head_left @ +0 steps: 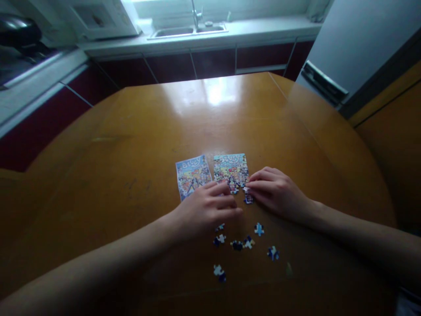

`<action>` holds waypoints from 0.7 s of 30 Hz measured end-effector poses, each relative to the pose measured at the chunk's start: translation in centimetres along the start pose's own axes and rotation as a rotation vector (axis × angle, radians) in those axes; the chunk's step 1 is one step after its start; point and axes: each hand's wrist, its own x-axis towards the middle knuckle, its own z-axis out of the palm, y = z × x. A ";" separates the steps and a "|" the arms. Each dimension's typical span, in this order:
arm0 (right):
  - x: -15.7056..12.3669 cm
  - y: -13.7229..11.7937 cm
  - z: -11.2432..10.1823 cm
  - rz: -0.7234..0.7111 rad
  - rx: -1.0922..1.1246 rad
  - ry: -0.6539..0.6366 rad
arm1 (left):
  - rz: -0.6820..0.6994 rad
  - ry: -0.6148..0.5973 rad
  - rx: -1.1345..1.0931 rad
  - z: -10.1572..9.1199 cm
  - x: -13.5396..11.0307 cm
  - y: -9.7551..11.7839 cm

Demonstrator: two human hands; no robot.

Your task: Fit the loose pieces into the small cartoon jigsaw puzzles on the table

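A small colourful picture card point(191, 174) lies on the wooden table point(131, 166), and beside it on the right sits a partly built jigsaw point(231, 170). My left hand point(205, 210) rests palm down at the jigsaw's lower left edge, fingers together and stretched right. My right hand point(278, 192) lies flat at the lower right corner, its fingertips on a dark loose piece point(248, 198). Several loose blue-and-white pieces point(243, 243) are scattered just in front of my hands.
Beyond the round table runs a kitchen counter with a sink point(187, 30) and dark red cupboard doors point(213, 61). A microwave point(98, 17) stands at the back left. A grey fridge point(355, 44) rises at the right.
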 end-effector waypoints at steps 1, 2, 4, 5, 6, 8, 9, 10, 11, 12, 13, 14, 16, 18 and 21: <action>0.0 0.0 0.0 0.013 0.015 0.005 | 0.014 -0.007 0.015 0.4 0.0 0.8; 0.0 0.0 0.0 0.022 0.030 0.010 | 0.022 -0.007 0.027 0.7 0.0 1.4; 0.0 0.1 0.0 0.026 0.061 0.014 | 0.028 -0.021 -0.018 1.0 0.2 2.1; 0.0 0.1 -0.1 0.026 0.081 0.020 | 0.025 -0.022 -0.066 1.0 0.3 2.2; 0.0 0.1 -0.2 0.030 0.099 0.033 | 0.017 -0.018 -0.120 1.0 0.5 2.0; -0.2 0.0 -0.5 0.046 0.120 0.070 | -0.032 0.010 -0.184 0.8 0.8 1.1; -0.3 -0.2 -0.6 0.054 0.119 0.086 | -0.068 0.025 -0.176 0.8 1.0 0.5; -0.4 -0.4 -0.7 0.058 0.106 0.091 | -0.118 0.038 -0.127 0.8 1.2 -0.2; -0.6 -0.7 -0.9 0.051 0.081 0.080 | -0.159 0.036 -0.065 1.0 1.4 -0.9; -0.8 -1.0 -0.9 0.036 0.051 0.055 | -0.173 0.024 -0.008 1.1 1.6 -1.6; -1.1 -1.4 -0.9 0.018 0.016 0.023 | -0.162 0.001 0.034 1.3 1.7 -2.1; -1.4 -1.7 -0.9 -0.005 -0.024 -0.015 | -0.139 -0.028 0.061 1.5 1.8 -2.5; -2.0 -2.3 -0.8 -0.030 -0.080 -0.073 | -0.088 -0.069 0.089 1.9 1.9 -3.0; -2.5 -2.6 -0.6 -0.043 -0.100 -0.106 | -0.061 -0.075 0.104 2.0 1.7 -3.1; -2.8 -2.8 -0.3 -0.036 -0.091 -0.099 | -0.062 -0.066 0.106 2.1 1.4 -3.1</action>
